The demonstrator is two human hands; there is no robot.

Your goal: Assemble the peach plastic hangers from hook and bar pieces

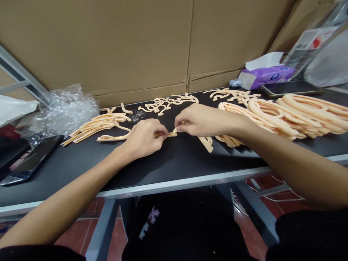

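My left hand (148, 139) is closed around a long peach-coloured curved plastic piece (114, 137). One end sticks out to the left, and its narrow tip (172, 134) shows past my fingers on the right. Against that tip, my right hand (194, 119) pinches a small peach-coloured part (178, 129), mostly hidden by the fingers. Both hands are close together, low over the black tabletop (163, 166). Under my right wrist lies another flat peach piece (206, 143). Whether the small part and the long piece are joined, I cannot tell.
Left is a pile of long peach strips (92, 127); small curved parts (160, 105) and more (233, 95) lie behind. Large looped peach pieces (293, 116) are stacked right. Around them are bubble wrap (65, 110), phones (29, 161) (293, 88), a tissue pack (269, 75) and a cardboard wall (122, 43).
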